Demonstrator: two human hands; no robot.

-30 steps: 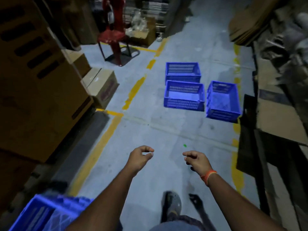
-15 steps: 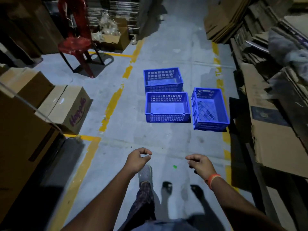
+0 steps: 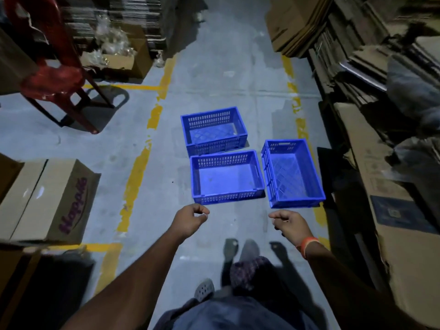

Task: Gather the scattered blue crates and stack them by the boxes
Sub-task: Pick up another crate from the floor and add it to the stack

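Observation:
Three empty blue slotted crates stand on the grey floor ahead of me. The nearest crate [image 3: 227, 200] lies crosswise, a second crate [image 3: 213, 146] sits just behind it, and a third crate [image 3: 295, 203] lies lengthwise to the right. My left hand [image 3: 189, 220] hovers just short of the nearest crate's front left corner, fingers loosely curled and empty. My right hand [image 3: 290, 223], with an orange wristband, hangs below the gap between the nearest and right crates, also loosely curled and holding nothing.
A cardboard box [image 3: 51, 201] with purple lettering sits at the left beside a yellow floor line [image 3: 135, 184]. A red plastic chair [image 3: 56, 75] stands at the back left. Flattened cardboard [image 3: 390, 186] is piled along the right wall. My feet show below my hands.
I have walked toward the three crates, which now lie just beyond my fingertips. The blue crates at the lower left have left the view. Both hands stay loosely curled and empty.

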